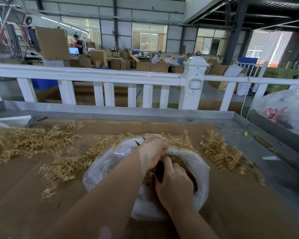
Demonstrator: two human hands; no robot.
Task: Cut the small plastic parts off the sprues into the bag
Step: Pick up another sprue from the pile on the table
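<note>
Both hands work over the open mouth of the bag (pixel 110 163), a clear plastic one sitting on the cardboard (pixel 24 178) near the middle of the table. The left hand (pixel 153 150), the farther one, is curled closed over a sprue (pixel 177 141) at the bag's far rim; the sprue's branches spread away to the right of that hand. The right hand (pixel 173 185) sits just behind it, fingers wrapped round the dark handle of a cutter (pixel 160 170). The handle's long axis runs from near to far, tilted slightly left, toward the left hand. 2 dark points (pixel 137 143) stick out beyond the left hand, aimed up and left; they may be the cutter's tips, but the hand hides the link. Loose cut parts (pixel 178 160) fill the bag under both hands. More sprues lie in 3 heaps: far left (pixel 29 138), left of the bag (pixel 67 163), and right (pixel 221 150).
</note>
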